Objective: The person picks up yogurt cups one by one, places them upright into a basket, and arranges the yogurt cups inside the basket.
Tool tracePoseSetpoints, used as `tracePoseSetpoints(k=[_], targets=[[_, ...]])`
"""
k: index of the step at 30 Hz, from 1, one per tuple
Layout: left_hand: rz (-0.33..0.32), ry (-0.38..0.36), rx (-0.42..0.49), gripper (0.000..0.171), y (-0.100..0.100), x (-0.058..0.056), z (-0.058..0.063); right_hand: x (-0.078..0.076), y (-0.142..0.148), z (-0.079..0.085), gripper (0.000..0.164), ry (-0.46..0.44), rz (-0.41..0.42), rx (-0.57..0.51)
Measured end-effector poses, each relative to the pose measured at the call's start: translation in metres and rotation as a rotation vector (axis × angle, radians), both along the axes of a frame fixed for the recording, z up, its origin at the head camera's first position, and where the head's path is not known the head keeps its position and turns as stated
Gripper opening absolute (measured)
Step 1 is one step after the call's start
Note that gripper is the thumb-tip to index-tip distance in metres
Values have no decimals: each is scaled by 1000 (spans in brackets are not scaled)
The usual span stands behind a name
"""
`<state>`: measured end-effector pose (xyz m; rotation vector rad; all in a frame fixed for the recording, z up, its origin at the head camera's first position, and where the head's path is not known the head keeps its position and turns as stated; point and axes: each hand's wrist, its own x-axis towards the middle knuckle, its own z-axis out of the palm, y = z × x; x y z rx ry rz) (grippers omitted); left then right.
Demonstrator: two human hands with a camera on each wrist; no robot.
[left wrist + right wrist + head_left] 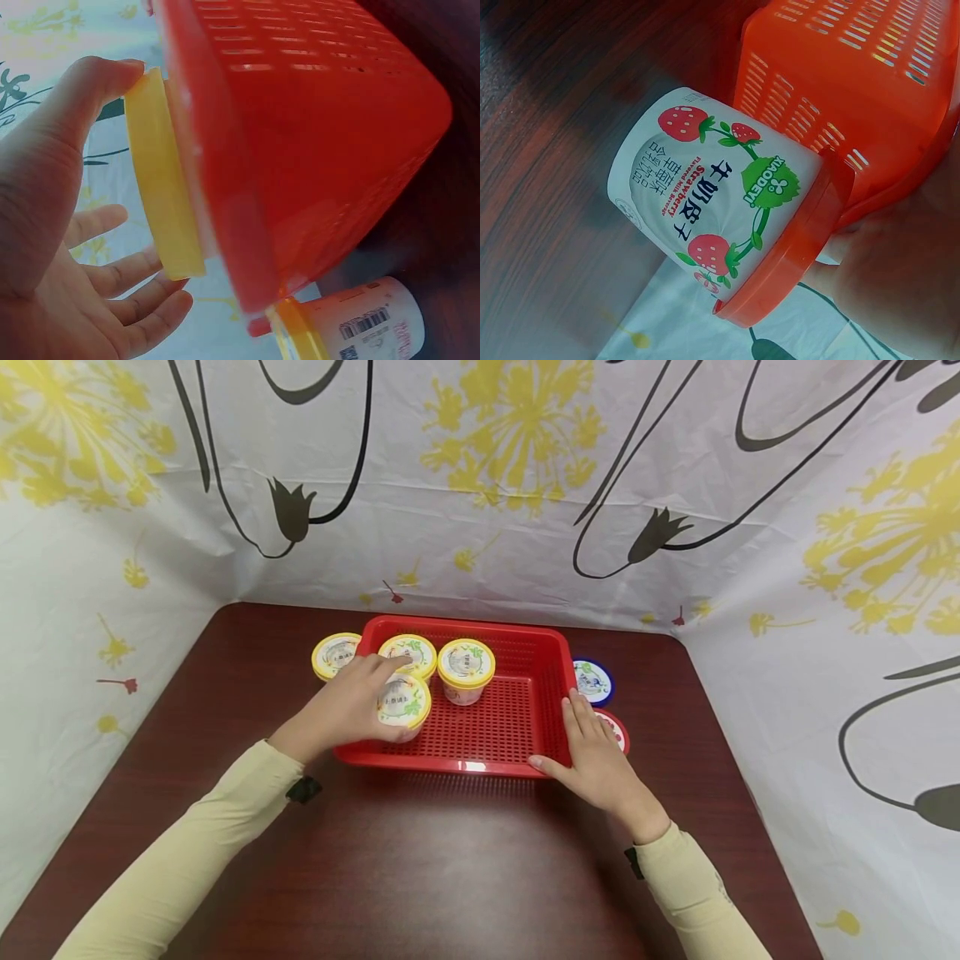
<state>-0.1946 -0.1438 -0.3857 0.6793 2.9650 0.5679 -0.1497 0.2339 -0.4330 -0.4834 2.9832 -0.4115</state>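
My left hand (348,706) holds a yellow-lidded milk cup (403,700) at the left front of a red plastic basket (450,766). In the left wrist view its thumb and fingers span the yellow lid (161,172), and the cup's body is mostly behind the basket rim. Behind it in the basket are two more yellow-lidded cups, one at the back left (408,652) and one near the middle (466,664). My right hand (600,764) rests on the basket's front right corner, fingers extended along the right rim and thumb on the front rim.
Left of the basket, another yellow-lidded cup (335,653) stands on the dark wooden table (450,868). Outside the right wall are a blue-lidded cup (595,682) and a red-lidded strawberry cup (712,187). Patterned cloth (517,568) encloses the table's back and sides.
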Motion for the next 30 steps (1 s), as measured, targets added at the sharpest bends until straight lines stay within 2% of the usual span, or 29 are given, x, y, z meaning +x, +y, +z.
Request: tracePoseSetpoints(k=[7,16,30], targets=[[31,-26,-24,107,0,0,-6,0,0,-1,109,7,1,-3],[32,-73,-49,106,1,1,-13,0,0,-1,109,9,1,-2],[22,-68,-53,105,0,1,-18,-1,0,-1,109,9,-8,-6]])
